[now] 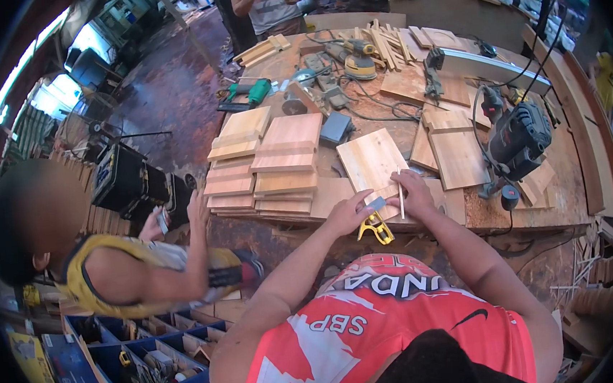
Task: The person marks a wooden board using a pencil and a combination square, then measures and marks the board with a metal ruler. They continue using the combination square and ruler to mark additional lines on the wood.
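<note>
A pale wooden board [372, 156] lies tilted at the near edge of the workbench, directly in front of me. My left hand [350, 212] is closed at its near left corner, fingertips against a small blue-grey piece [376, 204]. Just below those fingers, a yellow spring clamp [375, 231] sticks out from the bench edge. My right hand [415, 194] pinches a thin pale wooden strip [401, 200] that stands close to the board's right side. The undersides of the fingers are hidden.
Stacked boards [285, 150] stand to the left. A router [522, 138] sits at the right, with a sander [360, 65] and green power tool [250, 93] farther back. Cords cross the workbench [375, 107]. One person [133, 270] is at my left, another [271, 11] across the bench.
</note>
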`<state>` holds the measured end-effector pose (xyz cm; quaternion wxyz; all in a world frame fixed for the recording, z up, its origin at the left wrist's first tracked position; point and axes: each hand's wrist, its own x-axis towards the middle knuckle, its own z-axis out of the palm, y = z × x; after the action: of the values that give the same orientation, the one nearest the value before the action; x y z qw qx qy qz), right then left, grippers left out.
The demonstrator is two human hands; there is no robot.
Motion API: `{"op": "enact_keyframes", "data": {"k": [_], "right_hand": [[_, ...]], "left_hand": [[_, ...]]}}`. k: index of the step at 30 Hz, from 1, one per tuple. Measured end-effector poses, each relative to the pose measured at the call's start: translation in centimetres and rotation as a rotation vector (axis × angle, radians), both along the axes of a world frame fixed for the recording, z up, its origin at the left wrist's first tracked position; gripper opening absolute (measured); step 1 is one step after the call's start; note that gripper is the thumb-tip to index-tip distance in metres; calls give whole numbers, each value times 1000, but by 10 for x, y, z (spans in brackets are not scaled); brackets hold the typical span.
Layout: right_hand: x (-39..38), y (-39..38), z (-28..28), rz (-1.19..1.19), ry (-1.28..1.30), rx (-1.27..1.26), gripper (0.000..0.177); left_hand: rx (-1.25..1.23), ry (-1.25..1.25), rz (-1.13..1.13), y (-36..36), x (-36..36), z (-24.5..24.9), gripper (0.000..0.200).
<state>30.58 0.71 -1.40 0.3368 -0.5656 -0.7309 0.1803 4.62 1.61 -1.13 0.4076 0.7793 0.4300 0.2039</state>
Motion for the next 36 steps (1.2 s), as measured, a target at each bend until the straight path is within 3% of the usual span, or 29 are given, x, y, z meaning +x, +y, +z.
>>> {"op": "enact_keyframes", "data": {"k": [5, 8, 12, 16, 18, 20, 23, 24, 26, 28, 32, 36], "right_hand": [[-5, -3, 8, -12, -27, -16, 68], [-2, -1, 6, 17, -15, -3, 66], [0, 1, 8, 66, 28, 49, 57], [2, 2, 2, 60, -23, 76, 57], [3, 2, 3, 82, -26, 74, 57], [2, 1, 1, 93, -34, 95, 56], [2, 3, 11, 115, 4, 70, 51], [2, 4, 6, 94, 32, 122, 48], [5, 4, 3, 124, 46, -21, 56], [2, -1, 7, 44, 22, 6, 56], [2, -2, 8, 44, 12, -11, 57], [1, 0, 6, 19, -36, -1, 59]], "left_hand": [[-34, 16, 49, -3, 1, 4, 56], [8, -39, 104, -5, 1, -18, 56], [54, -53, 127, -20, 4, 6, 54], [-102, -154, 285, -38, -1, 17, 45], [-186, -40, 353, -45, -5, 32, 35], [-166, -16, 296, -40, -23, 5, 29], [-73, 40, 159, -37, -25, 20, 25], [-142, 143, 116, -30, -28, 14, 26], [-109, 207, 8, -25, -20, 31, 28], [-133, 159, -36, -18, -21, 22, 29], [-199, 230, -10, -16, -15, 33, 32], [-86, 223, 31, -18, -17, 14, 31]]}}
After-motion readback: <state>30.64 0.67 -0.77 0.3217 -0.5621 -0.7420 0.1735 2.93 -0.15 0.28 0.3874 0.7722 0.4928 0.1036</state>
